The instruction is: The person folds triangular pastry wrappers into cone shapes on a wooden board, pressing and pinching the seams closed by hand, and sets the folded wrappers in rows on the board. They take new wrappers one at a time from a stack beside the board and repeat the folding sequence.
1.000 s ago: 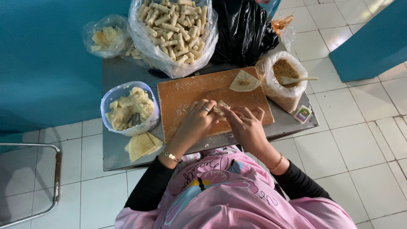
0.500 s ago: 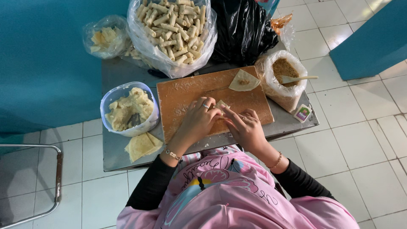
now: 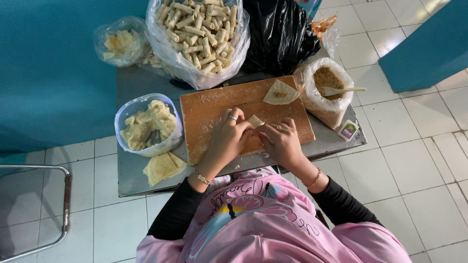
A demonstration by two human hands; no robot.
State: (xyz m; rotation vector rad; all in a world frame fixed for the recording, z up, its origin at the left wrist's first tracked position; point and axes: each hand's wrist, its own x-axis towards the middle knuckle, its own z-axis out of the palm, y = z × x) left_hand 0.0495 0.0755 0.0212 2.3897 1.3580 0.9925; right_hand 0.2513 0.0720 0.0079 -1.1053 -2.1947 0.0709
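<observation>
From the head camera, looking straight down, both hands work at the near middle of a wooden cutting board (image 3: 209,112) that lies on a grey metal table (image 3: 131,170). The left hand (image 3: 228,136), with a ring on one finger and a bracelet at the wrist, and the right hand (image 3: 282,141) meet around a small pale pastry wrapper (image 3: 254,120), their fingertips closed on it from either side so that only its upper corner shows between them; it rests on the board. At the board's far right corner lies a second wrapper (image 3: 280,92), opened flat with a small dab of brown filling at its centre. Just to the right of the board stands a clear bag of brown filling (image 3: 325,80) with a pale spoon (image 3: 343,89) resting in it. To the left of the board sits a clear plastic tub (image 3: 146,124) holding pale yellowish pieces, and a small stack of folded wrappers (image 3: 163,166) lies just in front of it. Beyond the board, a large clear bag of finished rolls (image 3: 197,34) stands beside a black plastic bag (image 3: 278,34).
</observation>
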